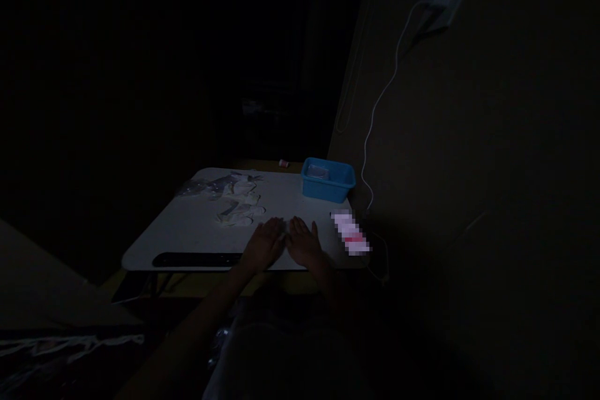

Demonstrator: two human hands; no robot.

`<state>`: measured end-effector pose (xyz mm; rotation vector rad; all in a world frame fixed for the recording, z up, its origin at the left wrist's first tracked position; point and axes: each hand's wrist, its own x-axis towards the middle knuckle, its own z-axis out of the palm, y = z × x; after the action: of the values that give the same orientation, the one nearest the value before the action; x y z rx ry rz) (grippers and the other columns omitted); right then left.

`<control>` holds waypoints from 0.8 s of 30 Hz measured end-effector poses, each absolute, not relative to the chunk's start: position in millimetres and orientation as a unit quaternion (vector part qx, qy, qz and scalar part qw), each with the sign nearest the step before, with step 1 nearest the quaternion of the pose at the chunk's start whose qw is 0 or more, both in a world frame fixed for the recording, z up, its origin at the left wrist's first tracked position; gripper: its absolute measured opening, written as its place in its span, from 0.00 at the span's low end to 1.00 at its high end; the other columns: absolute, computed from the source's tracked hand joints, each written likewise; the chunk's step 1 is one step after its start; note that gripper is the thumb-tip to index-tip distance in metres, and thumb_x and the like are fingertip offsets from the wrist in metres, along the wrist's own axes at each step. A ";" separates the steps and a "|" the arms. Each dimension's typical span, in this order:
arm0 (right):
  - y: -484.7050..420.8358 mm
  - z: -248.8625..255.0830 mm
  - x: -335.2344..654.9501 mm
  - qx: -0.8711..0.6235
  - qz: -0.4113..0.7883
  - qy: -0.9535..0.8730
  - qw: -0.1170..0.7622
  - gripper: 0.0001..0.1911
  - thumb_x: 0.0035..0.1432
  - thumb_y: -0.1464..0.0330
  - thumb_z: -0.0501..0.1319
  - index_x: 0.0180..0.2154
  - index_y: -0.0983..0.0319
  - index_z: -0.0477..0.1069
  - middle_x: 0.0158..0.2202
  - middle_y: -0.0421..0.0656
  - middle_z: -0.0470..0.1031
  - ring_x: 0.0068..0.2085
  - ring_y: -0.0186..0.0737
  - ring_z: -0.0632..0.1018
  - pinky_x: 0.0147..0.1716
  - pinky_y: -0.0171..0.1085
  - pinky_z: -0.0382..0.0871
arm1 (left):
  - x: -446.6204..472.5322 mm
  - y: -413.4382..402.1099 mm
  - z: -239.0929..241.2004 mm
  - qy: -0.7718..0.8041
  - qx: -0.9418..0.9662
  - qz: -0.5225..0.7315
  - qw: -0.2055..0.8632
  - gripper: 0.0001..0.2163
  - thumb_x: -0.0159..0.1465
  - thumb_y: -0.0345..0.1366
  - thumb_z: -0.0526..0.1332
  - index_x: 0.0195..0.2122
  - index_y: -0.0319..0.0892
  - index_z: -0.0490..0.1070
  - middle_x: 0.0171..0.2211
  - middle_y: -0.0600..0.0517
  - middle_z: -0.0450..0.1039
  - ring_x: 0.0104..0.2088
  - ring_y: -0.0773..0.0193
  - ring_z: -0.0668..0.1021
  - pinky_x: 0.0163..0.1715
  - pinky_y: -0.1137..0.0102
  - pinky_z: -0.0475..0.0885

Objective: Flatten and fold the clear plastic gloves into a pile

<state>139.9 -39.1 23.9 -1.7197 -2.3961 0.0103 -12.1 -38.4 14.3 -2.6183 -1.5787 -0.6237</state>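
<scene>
In dim light, my left hand (264, 242) lies on the white tabletop (187, 231) with its fingers stretched forward. Close beside it, my right hand (302, 242) rests palm down, fingers extended and thumb apart. Between the two hands shows a small pale patch, too dark to make out. Just left of my left hand are several crumpled white pieces (240, 200) that look like soft cloth or gloves. A crinkled clear plastic bag (199, 187) adjoins them.
A blue plastic basket (328, 189) with a pale item inside stands at the back right. A phone with a blurred screen (350, 234) lies at the right edge. A white cable (372, 119) runs down from the wall outlet (445, 6). Behind the tabletop sits a small red-and-white object (284, 164).
</scene>
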 end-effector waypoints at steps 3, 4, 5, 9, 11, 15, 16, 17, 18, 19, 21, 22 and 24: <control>-40.8 25.0 140.6 -0.575 0.001 -0.813 0.093 0.27 0.62 0.62 0.36 0.59 0.66 0.48 0.62 0.48 0.47 0.62 0.40 0.47 0.57 0.53 0.35 | 4.6 -45.3 12.7 -0.505 -0.849 -0.144 0.049 0.23 0.65 0.41 0.39 0.55 0.34 0.58 0.57 0.40 0.56 0.59 0.55 0.56 0.56 0.55 0.51; -41.1 25.3 140.5 -0.575 0.002 -0.813 0.094 0.27 0.62 0.62 0.36 0.59 0.67 0.48 0.62 0.49 0.47 0.62 0.41 0.47 0.57 0.53 0.35 | 6.8 -46.7 11.3 -0.510 -0.849 -0.130 0.053 0.23 0.65 0.42 0.39 0.55 0.34 0.59 0.57 0.40 0.57 0.59 0.55 0.55 0.56 0.55 0.50; -41.3 25.3 140.2 -0.577 0.003 -0.811 0.096 0.27 0.62 0.62 0.36 0.59 0.67 0.48 0.62 0.49 0.46 0.62 0.40 0.47 0.57 0.53 0.35 | 7.7 -47.5 10.0 -0.517 -0.846 -0.118 0.054 0.24 0.65 0.42 0.39 0.55 0.33 0.59 0.57 0.40 0.56 0.60 0.54 0.55 0.56 0.56 0.50; -38.3 23.6 139.5 -0.580 0.022 -0.809 0.094 0.28 0.62 0.60 0.36 0.59 0.67 0.47 0.62 0.49 0.46 0.62 0.41 0.47 0.57 0.54 0.35 | 5.9 -48.3 8.2 -0.540 -0.835 -0.095 0.052 0.26 0.64 0.43 0.38 0.56 0.30 0.55 0.59 0.39 0.53 0.60 0.53 0.53 0.56 0.56 0.49; -34.4 22.0 141.8 -0.576 0.034 -0.810 0.105 0.27 0.62 0.61 0.38 0.59 0.67 0.48 0.62 0.48 0.47 0.62 0.40 0.49 0.57 0.53 0.37 | 5.7 -48.4 9.1 -0.543 -0.833 -0.090 0.052 0.27 0.64 0.44 0.39 0.57 0.30 0.55 0.59 0.38 0.52 0.60 0.53 0.53 0.57 0.57 0.49; -26.0 18.3 153.1 -0.603 0.045 -0.778 0.171 0.26 0.60 0.68 0.41 0.59 0.71 0.49 0.61 0.49 0.51 0.61 0.38 0.53 0.57 0.42 0.46 | 7.2 -48.5 9.8 -0.550 -0.829 -0.087 0.050 0.28 0.63 0.48 0.40 0.57 0.31 0.54 0.59 0.38 0.52 0.60 0.51 0.53 0.56 0.54 0.48; -25.1 17.5 155.7 -0.606 0.041 -0.772 0.185 0.26 0.59 0.69 0.42 0.58 0.72 0.49 0.60 0.50 0.52 0.60 0.38 0.53 0.57 0.40 0.47 | 7.5 -48.5 9.4 -0.550 -0.829 -0.086 0.050 0.29 0.63 0.48 0.39 0.58 0.31 0.53 0.59 0.38 0.51 0.60 0.51 0.53 0.56 0.54 0.48; -25.0 16.8 157.4 -0.605 0.035 -0.771 0.196 0.26 0.58 0.70 0.43 0.58 0.72 0.49 0.60 0.50 0.52 0.60 0.38 0.53 0.57 0.39 0.48 | 7.6 -48.4 9.0 -0.550 -0.829 -0.085 0.051 0.29 0.63 0.49 0.39 0.58 0.31 0.53 0.59 0.38 0.51 0.60 0.50 0.53 0.56 0.53 0.48; -25.6 16.5 158.1 -0.595 0.029 -0.778 0.199 0.26 0.58 0.71 0.43 0.58 0.71 0.50 0.60 0.50 0.53 0.60 0.38 0.53 0.57 0.39 0.47 | 7.6 -48.2 8.5 -0.551 -0.829 -0.085 0.052 0.29 0.63 0.49 0.39 0.58 0.31 0.53 0.59 0.37 0.51 0.60 0.50 0.53 0.56 0.53 0.47; -26.9 16.4 157.8 -0.580 0.023 -0.790 0.197 0.26 0.58 0.71 0.44 0.58 0.70 0.50 0.60 0.49 0.53 0.60 0.38 0.53 0.57 0.40 0.46 | 7.6 -48.2 8.2 -0.552 -0.828 -0.085 0.054 0.29 0.63 0.49 0.39 0.58 0.32 0.53 0.59 0.38 0.51 0.60 0.49 0.53 0.56 0.53 0.47; -30.4 17.3 154.9 -0.545 0.011 -0.819 0.182 0.26 0.59 0.70 0.43 0.59 0.67 0.50 0.61 0.47 0.51 0.61 0.38 0.51 0.58 0.43 0.44 | 7.3 -48.3 8.0 -0.556 -0.825 -0.085 0.059 0.29 0.62 0.50 0.40 0.58 0.33 0.53 0.59 0.38 0.51 0.60 0.48 0.53 0.55 0.52 0.47; -32.1 18.2 153.1 -0.530 0.006 -0.831 0.169 0.25 0.60 0.70 0.42 0.59 0.66 0.49 0.61 0.46 0.51 0.61 0.38 0.51 0.58 0.44 0.43 | 7.2 -48.6 8.3 -0.559 -0.823 -0.085 0.060 0.29 0.62 0.50 0.41 0.58 0.34 0.54 0.59 0.39 0.51 0.60 0.47 0.52 0.55 0.52 0.47; -34.6 19.9 150.3 -0.519 -0.004 -0.844 0.137 0.24 0.61 0.68 0.40 0.59 0.65 0.49 0.61 0.46 0.50 0.61 0.37 0.51 0.58 0.47 0.41 | 6.9 -49.3 9.4 -0.562 -0.821 -0.083 0.061 0.29 0.62 0.49 0.41 0.58 0.35 0.54 0.60 0.40 0.50 0.60 0.46 0.52 0.55 0.51 0.47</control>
<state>150.3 -34.6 19.9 -1.5026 -2.4415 -0.0105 6.9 -49.3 9.4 -2.4833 -1.7005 -0.2526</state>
